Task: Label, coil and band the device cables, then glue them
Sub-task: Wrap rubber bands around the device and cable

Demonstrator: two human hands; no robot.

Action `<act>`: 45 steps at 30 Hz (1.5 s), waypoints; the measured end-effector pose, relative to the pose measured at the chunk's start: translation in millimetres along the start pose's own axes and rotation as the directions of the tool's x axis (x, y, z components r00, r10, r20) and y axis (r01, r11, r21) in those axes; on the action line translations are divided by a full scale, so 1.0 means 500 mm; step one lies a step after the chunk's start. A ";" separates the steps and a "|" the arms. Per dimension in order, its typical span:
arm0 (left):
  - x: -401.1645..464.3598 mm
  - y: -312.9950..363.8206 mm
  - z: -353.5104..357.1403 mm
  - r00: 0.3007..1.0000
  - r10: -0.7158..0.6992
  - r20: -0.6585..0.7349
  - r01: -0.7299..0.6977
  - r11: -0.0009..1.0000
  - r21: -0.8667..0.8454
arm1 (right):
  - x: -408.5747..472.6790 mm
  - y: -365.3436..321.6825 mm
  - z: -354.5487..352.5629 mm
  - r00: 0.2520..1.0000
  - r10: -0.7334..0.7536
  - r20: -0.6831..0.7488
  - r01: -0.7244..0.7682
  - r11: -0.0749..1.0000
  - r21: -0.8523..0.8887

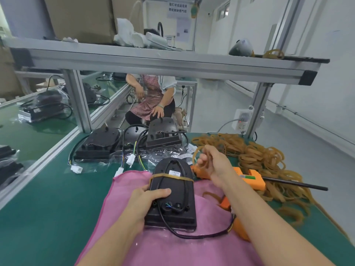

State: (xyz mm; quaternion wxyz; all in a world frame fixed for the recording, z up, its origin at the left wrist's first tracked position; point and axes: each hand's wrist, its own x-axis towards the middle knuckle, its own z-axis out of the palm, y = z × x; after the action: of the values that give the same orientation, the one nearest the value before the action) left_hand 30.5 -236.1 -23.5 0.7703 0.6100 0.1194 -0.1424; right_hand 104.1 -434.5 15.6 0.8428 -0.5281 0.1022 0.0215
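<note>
Nearest, a thin pink mesh cloth, soft and creased, spread over the matte green bench mat. On the cloth, a flat black plastic device housing, rounded at its far end and squared at the near end, lying back-side up. Left hand gripping its left edge, thumb laid across the back, fingers curled beneath. A slim black rubber-sheathed cable looped in a long oval on the housing's back, pinned across the far part by one tan rubber band, just beyond the left thumb; a small white printed label beside the band. Cable tail trailing off the near edge in a loose curve across the cloth. Farther right, raised over the housing's far end, right hand with fingers curled, pinching a second tan rubber band. Under that wrist, an orange plastic glue gun lying on the mat. Beyond, a tangled heap of tan rubber bands. At the bench's far side, more black housings with loose cables and white connectors.
</note>
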 end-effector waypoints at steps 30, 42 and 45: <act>-0.029 0.070 0.016 0.951 0.103 -0.292 -0.227 0.871 -0.435 | -0.259 0.040 -0.050 0.997 -0.006 0.080 -0.016 0.963 0.267; -0.024 0.066 0.033 0.806 0.284 -0.520 -0.487 0.817 -0.308 | -0.264 0.098 0.059 0.981 0.129 0.146 -0.108 0.984 -0.141; -0.025 0.057 0.030 0.809 0.322 -0.492 -0.494 0.827 -0.270 | -0.239 0.105 0.060 0.994 0.033 -0.101 -0.024 0.996 0.086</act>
State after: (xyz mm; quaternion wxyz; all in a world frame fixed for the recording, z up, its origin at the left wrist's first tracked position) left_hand 29.6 -243.6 10.2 0.8418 0.4733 0.1736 0.1929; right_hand -15.7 -376.2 5.1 0.8577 -0.4907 0.1538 0.0019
